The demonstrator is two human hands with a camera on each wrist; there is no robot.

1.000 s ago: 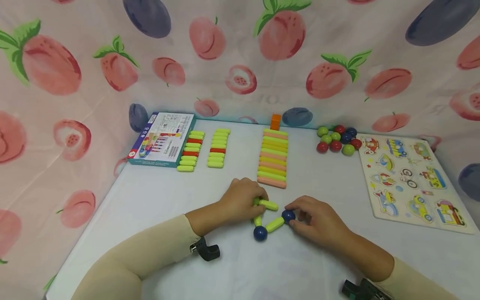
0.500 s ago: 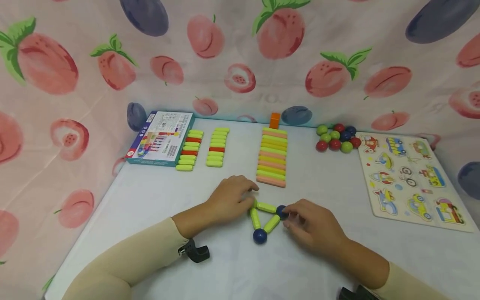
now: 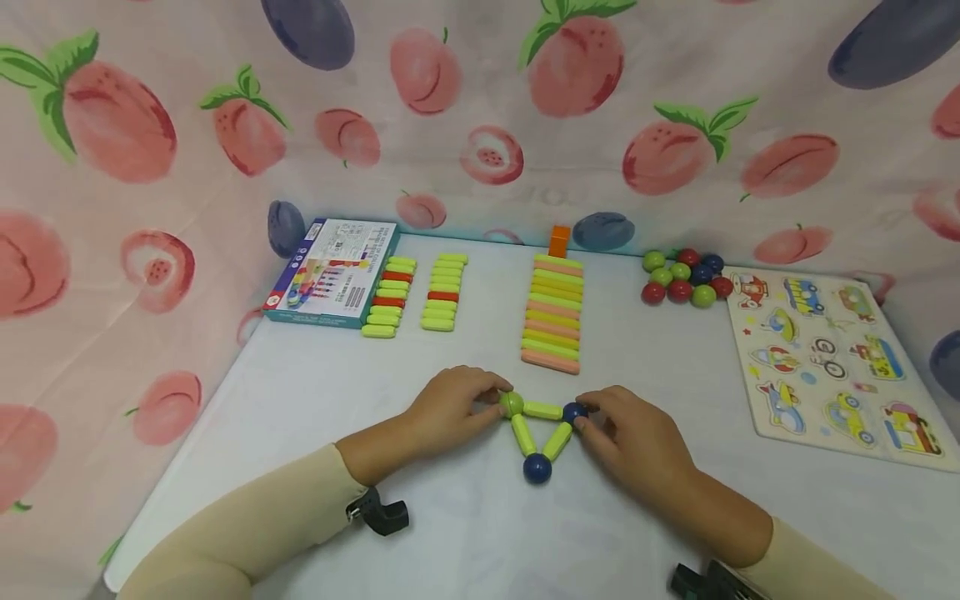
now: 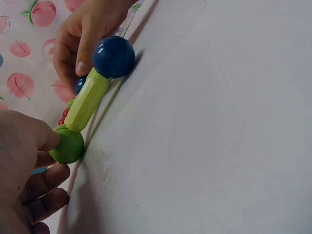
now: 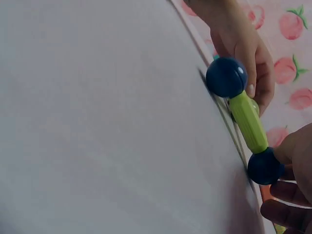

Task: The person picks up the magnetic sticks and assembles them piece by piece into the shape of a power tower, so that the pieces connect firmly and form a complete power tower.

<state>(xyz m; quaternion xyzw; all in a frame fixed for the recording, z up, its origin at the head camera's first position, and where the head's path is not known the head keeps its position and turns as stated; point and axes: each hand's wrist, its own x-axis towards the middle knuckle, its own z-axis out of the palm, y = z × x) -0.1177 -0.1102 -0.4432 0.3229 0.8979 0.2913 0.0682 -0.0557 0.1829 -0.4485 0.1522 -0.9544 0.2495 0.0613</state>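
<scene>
A triangle of three yellow-green rods and three balls lies on the white table. Its green ball (image 3: 512,405) is at the far left corner, pinched between thumb and fingers of my left hand (image 3: 450,414). At the far right corner my right hand (image 3: 637,433) pinches a blue ball (image 3: 574,414). Another blue ball (image 3: 537,468) forms the near corner, touched by neither hand. The far rod (image 3: 543,411) joins the two held balls; the left rod (image 3: 523,436) and right rod (image 3: 557,442) meet at the near ball. Both wrist views show the pinches close up.
Behind the triangle lies a column of coloured sticks (image 3: 553,315) with an orange block (image 3: 559,242) beyond. Short rods (image 3: 442,292) and a box (image 3: 333,271) are at back left. Several loose balls (image 3: 679,291) and a picture puzzle board (image 3: 840,358) are at right.
The far rod, earlier apart from the right blue ball, now meets it and the triangle is closed. My left hand has drawn back leftward, uncovering the green ball.
</scene>
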